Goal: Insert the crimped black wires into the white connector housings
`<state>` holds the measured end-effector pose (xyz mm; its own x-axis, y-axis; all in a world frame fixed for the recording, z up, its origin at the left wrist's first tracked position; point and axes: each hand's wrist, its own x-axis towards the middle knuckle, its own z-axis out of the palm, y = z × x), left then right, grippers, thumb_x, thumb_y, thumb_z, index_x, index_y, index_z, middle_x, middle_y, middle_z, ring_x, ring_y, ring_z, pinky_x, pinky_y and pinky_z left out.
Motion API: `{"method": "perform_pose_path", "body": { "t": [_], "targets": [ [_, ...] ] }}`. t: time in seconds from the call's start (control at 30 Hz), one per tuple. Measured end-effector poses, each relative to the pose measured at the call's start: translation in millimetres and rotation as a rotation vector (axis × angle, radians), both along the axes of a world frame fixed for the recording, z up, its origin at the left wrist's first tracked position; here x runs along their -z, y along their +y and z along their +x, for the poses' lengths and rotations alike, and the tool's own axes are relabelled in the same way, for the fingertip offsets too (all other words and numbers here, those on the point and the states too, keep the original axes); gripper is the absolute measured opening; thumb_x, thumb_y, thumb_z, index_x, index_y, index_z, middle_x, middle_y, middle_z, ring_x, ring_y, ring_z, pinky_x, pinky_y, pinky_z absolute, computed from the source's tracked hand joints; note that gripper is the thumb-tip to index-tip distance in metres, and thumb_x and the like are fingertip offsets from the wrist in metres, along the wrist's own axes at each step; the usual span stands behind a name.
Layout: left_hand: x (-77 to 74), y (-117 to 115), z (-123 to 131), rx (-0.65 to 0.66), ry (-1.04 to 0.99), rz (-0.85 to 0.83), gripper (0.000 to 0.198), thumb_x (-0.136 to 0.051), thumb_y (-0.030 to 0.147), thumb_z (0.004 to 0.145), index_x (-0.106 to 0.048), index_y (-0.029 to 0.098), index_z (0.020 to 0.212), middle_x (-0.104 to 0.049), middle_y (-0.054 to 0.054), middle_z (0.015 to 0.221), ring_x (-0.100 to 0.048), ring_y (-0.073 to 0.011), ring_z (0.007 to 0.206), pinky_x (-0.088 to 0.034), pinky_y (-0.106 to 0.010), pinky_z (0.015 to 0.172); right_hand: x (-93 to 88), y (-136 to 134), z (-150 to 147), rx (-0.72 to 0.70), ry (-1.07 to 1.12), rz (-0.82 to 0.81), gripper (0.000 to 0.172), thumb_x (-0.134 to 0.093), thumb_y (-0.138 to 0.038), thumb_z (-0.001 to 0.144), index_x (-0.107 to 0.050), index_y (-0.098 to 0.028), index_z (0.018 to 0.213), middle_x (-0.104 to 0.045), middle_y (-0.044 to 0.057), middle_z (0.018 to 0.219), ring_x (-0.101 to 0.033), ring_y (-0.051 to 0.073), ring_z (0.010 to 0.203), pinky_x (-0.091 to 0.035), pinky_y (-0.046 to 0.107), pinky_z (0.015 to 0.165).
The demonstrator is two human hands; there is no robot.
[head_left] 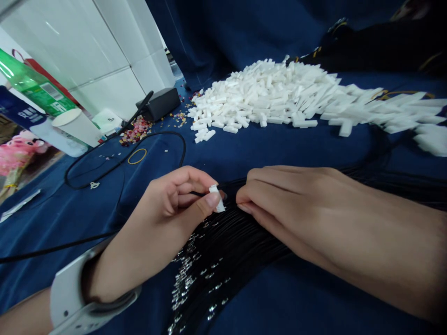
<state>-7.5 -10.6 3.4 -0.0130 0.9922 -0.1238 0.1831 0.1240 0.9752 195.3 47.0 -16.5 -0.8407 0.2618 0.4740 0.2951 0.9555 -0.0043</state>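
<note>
Between thumb and fingers, my left hand (174, 204) pinches a small white rectangular piece (217, 199), with a short length of black cord showing behind the thumb. My right hand (293, 200) is closed just to the right of it, its thumb and fingertips pressed together. What those fingertips hold, if anything, is hidden. Under both hands lies a thick bundle of thin black cords (244, 237), their shiny silver metal ends fanned toward the lower left. Beyond the hands is a large heap of small white rectangular pieces (265, 93).
Dark blue cloth (279, 298) covers the surface. At the left are a black cable (87, 186), a yellow rubber band (137, 157), colourful beads (138, 130), a black box (160, 103), a paper cup (77, 125), a green bottle (38, 86) and a pink plush toy (21, 149).
</note>
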Motion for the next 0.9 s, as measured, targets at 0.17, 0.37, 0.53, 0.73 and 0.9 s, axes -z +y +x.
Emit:
{"method": "perform_pose_path", "body": {
  "t": [0.17, 0.37, 0.53, 0.73, 0.9],
  "targets": [
    [1.3, -0.6, -1.8, 0.009, -0.045, -0.027, 0.017, -0.086, 0.022, 0.079, -0.07, 0.018, 0.082, -0.073, 0.002, 0.068, -0.063, -0.0087, 0.063, -0.049, -0.014, 0.057, 2.1, 0.0, -3.7, -0.068, -0.024, 0.071, 0.022, -0.05, 0.002, 0.087, -0.065, -0.013, 0.083, -0.058, 0.004, 0.079, -0.048, 0.013, 0.07, -0.039, 0.025, 0.064],
    [2.3, -4.3, -1.7, -0.033, -0.087, -0.019, 0.014, -0.087, 0.026, 0.08, -0.076, 0.02, 0.085, -0.074, 0.003, 0.069, -0.064, -0.007, 0.065, -0.049, -0.01, 0.061, 5.9, -4.9, -6.5, -0.088, 0.087, 0.167, 0.031, -0.045, 0.005, 0.086, -0.071, -0.011, 0.079, -0.057, 0.004, 0.074, -0.051, 0.013, 0.073, -0.042, 0.027, 0.064],
    [0.7, -7.6, 5.1, -0.101, -0.009, 0.075, 0.015, -0.089, 0.022, 0.076, -0.076, 0.021, 0.083, -0.074, 0.005, 0.068, -0.065, -0.0076, 0.063, -0.049, -0.011, 0.058, 1.3, -6.8, -5.9, -0.081, 0.066, 0.201, 0.03, -0.045, 0.004, 0.087, -0.069, -0.012, 0.08, -0.057, 0.003, 0.074, -0.051, 0.013, 0.07, -0.04, 0.028, 0.061],
    [-3.8, 1.0, 3.1, -0.162, 0.097, 0.23, 0.023, -0.089, 0.014, 0.069, -0.07, 0.021, 0.079, -0.072, 0.005, 0.071, -0.068, -0.0114, 0.069, -0.052, -0.015, 0.06, -8.2, -6.4, -3.6, 0.055, 0.109, 0.243, 0.026, -0.045, -0.003, 0.093, -0.068, -0.015, 0.091, -0.062, 0.008, 0.092, -0.055, 0.02, 0.087, -0.044, 0.033, 0.074],
    [2.0, 8.4, -5.5, -0.109, 0.167, 0.201, 0.014, -0.078, 0.011, 0.081, -0.067, 0.019, 0.083, -0.068, 0.002, 0.082, -0.069, -0.0122, 0.075, -0.055, -0.019, 0.07, -2.6, 2.0, -4.7, -0.06, 0.016, -0.021, 0.017, -0.05, -0.007, 0.092, -0.065, -0.014, 0.089, -0.062, 0.004, 0.093, -0.056, 0.012, 0.08, -0.047, 0.026, 0.072]
  ]
}}
